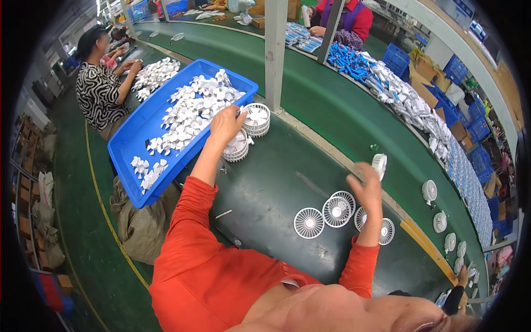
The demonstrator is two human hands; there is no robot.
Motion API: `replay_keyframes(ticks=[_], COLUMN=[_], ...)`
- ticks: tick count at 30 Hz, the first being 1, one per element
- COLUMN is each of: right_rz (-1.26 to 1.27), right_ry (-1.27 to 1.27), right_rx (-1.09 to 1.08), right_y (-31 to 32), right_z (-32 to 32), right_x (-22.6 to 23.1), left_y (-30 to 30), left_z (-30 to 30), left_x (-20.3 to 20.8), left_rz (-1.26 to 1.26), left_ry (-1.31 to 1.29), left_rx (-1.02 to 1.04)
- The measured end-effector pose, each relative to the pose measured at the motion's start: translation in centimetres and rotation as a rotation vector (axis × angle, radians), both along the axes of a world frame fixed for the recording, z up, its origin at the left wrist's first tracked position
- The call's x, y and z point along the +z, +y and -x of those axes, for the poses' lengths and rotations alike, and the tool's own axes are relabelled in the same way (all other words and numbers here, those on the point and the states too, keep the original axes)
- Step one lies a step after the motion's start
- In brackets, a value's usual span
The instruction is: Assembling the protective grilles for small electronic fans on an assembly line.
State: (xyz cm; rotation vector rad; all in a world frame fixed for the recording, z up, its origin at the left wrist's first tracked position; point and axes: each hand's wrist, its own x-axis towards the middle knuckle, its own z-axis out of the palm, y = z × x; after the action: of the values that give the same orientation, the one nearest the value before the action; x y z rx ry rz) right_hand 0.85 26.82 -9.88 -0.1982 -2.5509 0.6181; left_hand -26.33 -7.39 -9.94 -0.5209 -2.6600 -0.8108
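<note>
My left hand (pixel 225 123) is over two short stacks of white round fan housings, beside the blue tray's edge. Its fingers are bent close together at the housings; what they pinch, if anything, is hidden. The far stack (pixel 256 120) has white blades showing in its top; the nearer stack (pixel 237 147) is partly under my wrist. My right hand (pixel 366 188) is at the right edge of the dark table, fingers apart. Just past its fingertips a white fan head (pixel 379 166) stands at the conveyor's border. White round grilles (pixel 308 223) lie flat near my right forearm, some overlapping.
A blue tray (pixel 128 166) of white fan blades stands at the left. Several fan heads (pixel 429 191) sit on the green conveyor (pixel 332 133). A grey post (pixel 275 61) rises behind the table. Co-workers sit at the left (pixel 99 83) and across the belt (pixel 348 25).
</note>
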Motion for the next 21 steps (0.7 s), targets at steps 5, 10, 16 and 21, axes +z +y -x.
replay_keyframes(ticks=[5, 10, 16, 21], right_rz=[-0.014, -0.026, 0.018, 0.219], right_ry=[-0.298, -0.115, -0.147, -0.079], right_rx=[0.070, -0.023, -0.075, -0.085], right_y=[-3.2, -3.0, -2.1, -3.0], right_z=[-3.8, -4.3, -4.0, -4.2], right_x=[-1.5, -4.4, -6.3, -4.2], left_y=[0.8, 3.2, 4.0, 4.2], left_z=[1.5, 2.5, 4.2, 2.6], left_x=[0.0, 0.4, -1.1, -1.1], left_rz=[0.161, 0.207, 0.014, -0.516], left_ry=[-0.173, -0.097, -0.150, -0.007], left_rx=[0.068, 0.023, -0.115, -0.430])
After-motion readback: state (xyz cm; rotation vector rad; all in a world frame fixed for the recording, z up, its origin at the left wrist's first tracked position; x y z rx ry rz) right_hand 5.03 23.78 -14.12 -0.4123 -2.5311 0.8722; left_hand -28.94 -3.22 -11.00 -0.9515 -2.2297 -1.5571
